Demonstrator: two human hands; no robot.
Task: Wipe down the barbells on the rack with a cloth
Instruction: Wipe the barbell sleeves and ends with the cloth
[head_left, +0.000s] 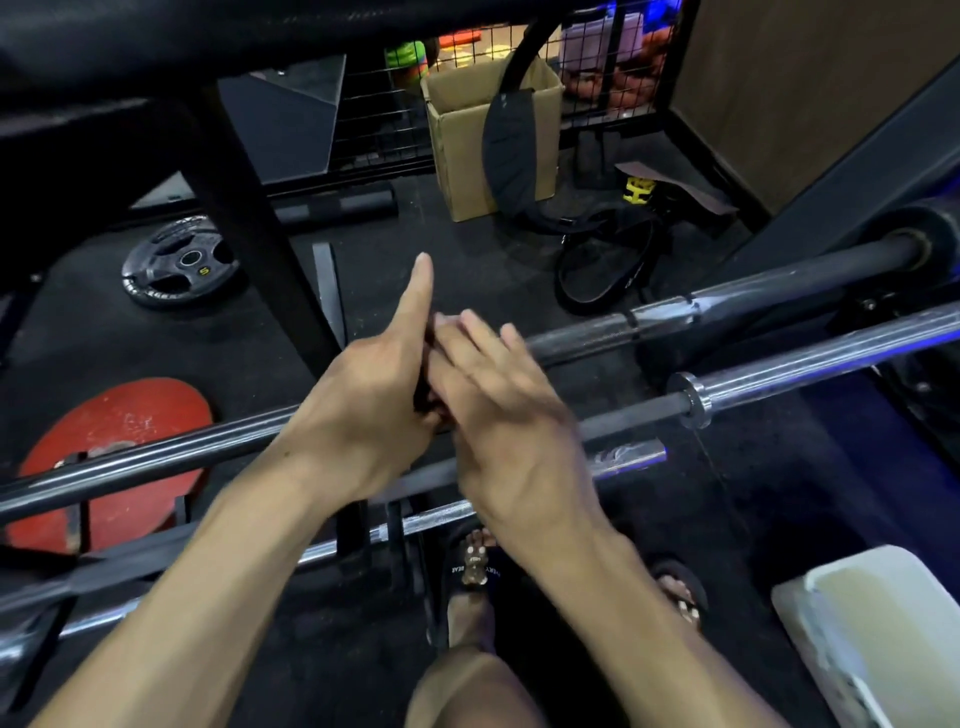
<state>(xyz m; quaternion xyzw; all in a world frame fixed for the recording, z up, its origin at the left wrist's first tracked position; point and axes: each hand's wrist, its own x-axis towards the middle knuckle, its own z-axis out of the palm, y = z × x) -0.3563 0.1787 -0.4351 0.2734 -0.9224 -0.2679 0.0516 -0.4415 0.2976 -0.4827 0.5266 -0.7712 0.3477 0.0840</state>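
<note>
Progress is hard to judge: several barbells (779, 371) lie across the rack in front of the person, and no cloth shows clearly, only something dark between the palms. Left hand (363, 400) has its index finger straight, other fingers hidden. Right hand (498, 410), fingers extended, presses against it; whether either holds a cloth, I cannot tell.
</note>
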